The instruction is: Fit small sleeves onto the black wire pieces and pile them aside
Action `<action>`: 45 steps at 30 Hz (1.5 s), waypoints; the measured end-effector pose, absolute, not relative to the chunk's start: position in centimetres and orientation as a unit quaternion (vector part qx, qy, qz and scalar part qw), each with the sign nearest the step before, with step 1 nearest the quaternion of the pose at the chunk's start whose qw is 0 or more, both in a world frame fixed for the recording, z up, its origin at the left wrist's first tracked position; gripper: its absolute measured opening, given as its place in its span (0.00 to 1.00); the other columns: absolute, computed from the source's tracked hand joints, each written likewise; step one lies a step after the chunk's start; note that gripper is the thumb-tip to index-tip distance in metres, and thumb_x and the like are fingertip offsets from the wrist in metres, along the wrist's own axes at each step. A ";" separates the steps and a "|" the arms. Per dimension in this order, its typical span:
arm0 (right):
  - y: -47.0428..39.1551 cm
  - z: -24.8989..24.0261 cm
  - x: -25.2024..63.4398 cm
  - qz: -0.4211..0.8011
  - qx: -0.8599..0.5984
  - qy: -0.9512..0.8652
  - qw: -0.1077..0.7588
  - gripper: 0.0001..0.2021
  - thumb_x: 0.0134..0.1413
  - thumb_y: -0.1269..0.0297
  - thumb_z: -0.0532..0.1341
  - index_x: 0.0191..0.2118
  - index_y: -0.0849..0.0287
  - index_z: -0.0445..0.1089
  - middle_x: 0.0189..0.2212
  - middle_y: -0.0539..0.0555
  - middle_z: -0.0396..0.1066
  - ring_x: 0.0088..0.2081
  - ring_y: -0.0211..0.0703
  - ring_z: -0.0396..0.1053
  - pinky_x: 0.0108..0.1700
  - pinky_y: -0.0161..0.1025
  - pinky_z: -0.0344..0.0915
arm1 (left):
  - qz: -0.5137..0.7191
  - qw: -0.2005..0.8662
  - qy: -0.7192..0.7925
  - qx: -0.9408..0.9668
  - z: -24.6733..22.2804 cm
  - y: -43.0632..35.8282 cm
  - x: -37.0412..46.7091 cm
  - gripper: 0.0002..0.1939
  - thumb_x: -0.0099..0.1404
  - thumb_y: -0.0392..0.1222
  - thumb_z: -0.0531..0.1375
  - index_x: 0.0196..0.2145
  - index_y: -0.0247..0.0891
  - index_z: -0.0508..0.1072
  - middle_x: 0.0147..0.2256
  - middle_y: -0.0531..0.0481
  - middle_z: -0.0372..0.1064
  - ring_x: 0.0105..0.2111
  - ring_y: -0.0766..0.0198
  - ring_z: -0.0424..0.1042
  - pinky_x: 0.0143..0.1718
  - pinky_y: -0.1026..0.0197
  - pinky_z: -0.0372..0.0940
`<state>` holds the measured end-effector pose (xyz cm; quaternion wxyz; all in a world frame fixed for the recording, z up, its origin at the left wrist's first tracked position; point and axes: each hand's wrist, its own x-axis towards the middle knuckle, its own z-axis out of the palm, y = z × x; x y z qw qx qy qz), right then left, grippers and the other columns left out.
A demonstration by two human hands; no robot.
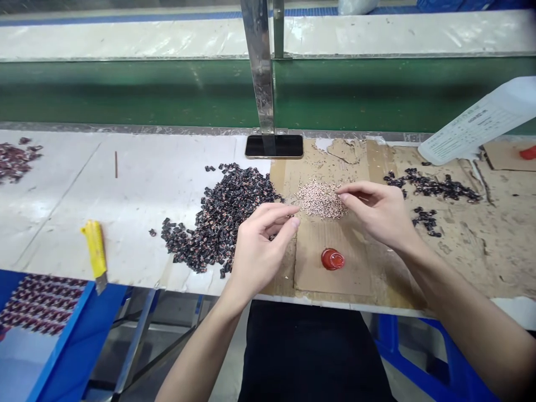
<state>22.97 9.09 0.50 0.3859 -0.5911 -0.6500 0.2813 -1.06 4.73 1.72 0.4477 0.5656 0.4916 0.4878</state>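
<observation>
My left hand hovers at the right edge of a heap of small black parts. Its fingers are curled, with thumb and forefinger tips close together; anything between them is too small to make out. My right hand reaches in from the right, its thumb and forefinger pinched at the edge of a pile of tiny pinkish, bead-like pieces. Whatever sits in that pinch is hidden. Nearer to me, a small red round dish rests on a cardboard sheet between the two forearms.
Scattered black parts lie right of my right hand. A white plastic bottle leans there. A phone lies below a metal post. Left are a yellow utility knife, reddish parts and a blue tray.
</observation>
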 end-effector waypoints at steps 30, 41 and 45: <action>-2.7 1.4 22.2 0.604 -0.482 -0.439 0.459 0.08 0.64 0.68 0.69 0.44 0.45 0.82 0.39 0.48 0.83 0.35 0.34 0.81 0.42 0.27 0.80 | 0.546 0.453 0.419 0.566 0.4 -1.7 4.8 0.05 0.68 0.29 0.67 0.38 0.36 0.82 0.34 0.49 0.82 0.32 0.66 0.82 0.38 0.66 0.78; -2.2 2.3 20.7 0.559 -0.489 -0.477 0.470 0.06 0.63 0.71 0.69 0.39 0.51 0.81 0.40 0.52 0.82 0.37 0.38 0.81 0.41 0.32 0.80 | 0.525 0.461 0.433 0.569 0.4 -1.6 3.7 0.06 0.67 0.29 0.69 0.37 0.38 0.82 0.34 0.52 0.82 0.32 0.68 0.81 0.38 0.69 0.76; -2.3 2.7 21.0 0.517 -0.501 -0.536 0.440 0.05 0.61 0.72 0.69 0.38 0.54 0.79 0.40 0.54 0.81 0.41 0.42 0.81 0.41 0.33 0.80 | 0.501 0.427 0.422 0.623 0.7 -1.5 3.2 0.07 0.66 0.27 0.68 0.37 0.37 0.82 0.35 0.51 0.83 0.33 0.67 0.81 0.40 0.68 0.77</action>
